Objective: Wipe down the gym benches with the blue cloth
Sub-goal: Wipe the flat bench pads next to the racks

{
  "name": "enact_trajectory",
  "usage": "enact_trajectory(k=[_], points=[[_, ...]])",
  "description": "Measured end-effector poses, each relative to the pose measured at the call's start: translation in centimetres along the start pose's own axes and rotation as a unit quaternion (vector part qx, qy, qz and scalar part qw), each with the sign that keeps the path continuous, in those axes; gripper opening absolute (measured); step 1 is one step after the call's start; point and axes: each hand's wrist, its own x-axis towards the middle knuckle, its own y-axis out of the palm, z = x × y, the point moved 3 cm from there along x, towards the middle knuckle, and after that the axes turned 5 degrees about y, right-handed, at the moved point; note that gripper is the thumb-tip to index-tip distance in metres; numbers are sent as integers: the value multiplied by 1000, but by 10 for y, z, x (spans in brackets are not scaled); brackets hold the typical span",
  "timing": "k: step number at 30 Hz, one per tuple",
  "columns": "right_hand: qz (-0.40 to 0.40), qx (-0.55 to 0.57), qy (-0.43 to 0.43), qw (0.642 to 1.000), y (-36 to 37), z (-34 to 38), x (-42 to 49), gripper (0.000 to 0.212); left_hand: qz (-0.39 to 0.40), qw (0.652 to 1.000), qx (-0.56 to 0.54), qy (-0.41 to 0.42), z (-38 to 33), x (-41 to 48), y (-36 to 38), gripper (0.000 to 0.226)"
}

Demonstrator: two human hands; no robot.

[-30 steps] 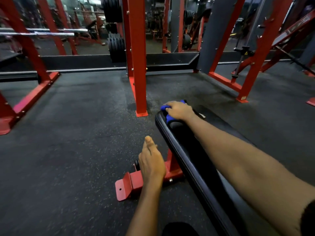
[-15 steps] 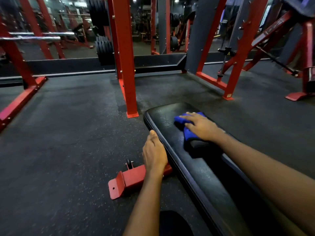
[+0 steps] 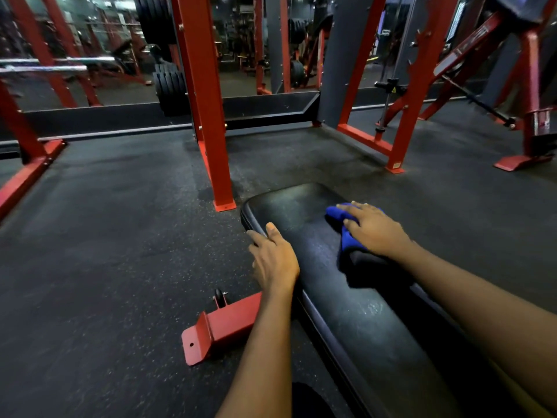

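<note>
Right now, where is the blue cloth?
The blue cloth lies near the far end of the black bench, right of centre in the head view, under the right hand; the left hand rests at the bench's left edge.

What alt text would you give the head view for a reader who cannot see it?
The right hand presses a blue cloth onto a black gym bench, while the left hand rests on its left edge. A red rack post stands beyond.

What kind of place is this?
A gym, most likely its free-weight area: a padded bench, a red rack, stacked weight plates and a barbell.
</note>
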Motion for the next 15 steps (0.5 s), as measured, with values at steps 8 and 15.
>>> enact_trajectory(k=[8, 15], points=[[-17, 0, 41, 999, -12, 29, 5, 56, -52, 998, -30, 26, 9, -1, 4, 61], [81, -46, 155, 984, -10, 45, -19, 74, -30, 999, 3, 13, 8, -5, -3, 63]])
